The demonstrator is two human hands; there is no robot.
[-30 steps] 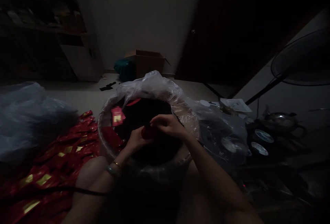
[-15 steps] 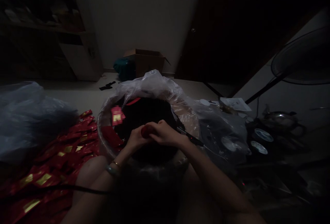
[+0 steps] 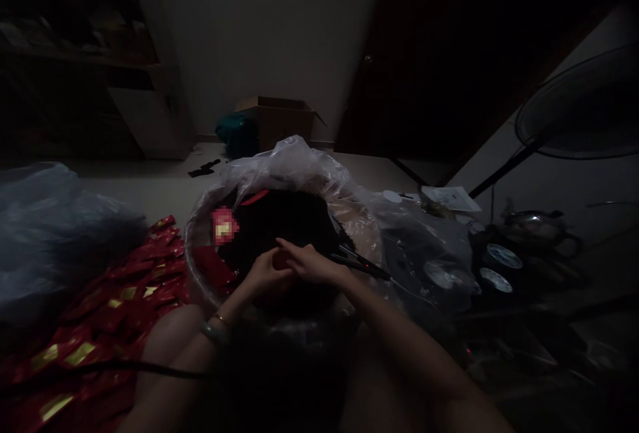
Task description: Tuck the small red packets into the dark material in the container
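Note:
Both hands meet over a round tub [image 3: 192, 247] lined with clear plastic and filled with dark loose material [image 3: 289, 217]. My left hand [image 3: 264, 273] is closed around the left side of a small red packet [image 3: 282, 260]. My right hand [image 3: 312, 263] closes on it from the other side, fingers bent over its top. Most of the packet is hidden by the fingers. Beside my right wrist, a black long-handled tool [image 3: 367, 265] with a small red light lies across the tub's right rim. Red packets [image 3: 214, 267] lie inside the tub at the left.
Many red and gold packets [image 3: 124, 293] cover the floor at left, beside a large plastic bag [image 3: 60, 240]. Behind the tub stands a cardboard box [image 3: 284, 120]. A kettle [image 3: 536, 223] and a fan [image 3: 584, 107] are at right. A dark cord [image 3: 124, 366] crosses low left.
The fingers have shifted around the red packet, and less of it shows now. The whole view has moved slightly. Both hands stay together over the tub.

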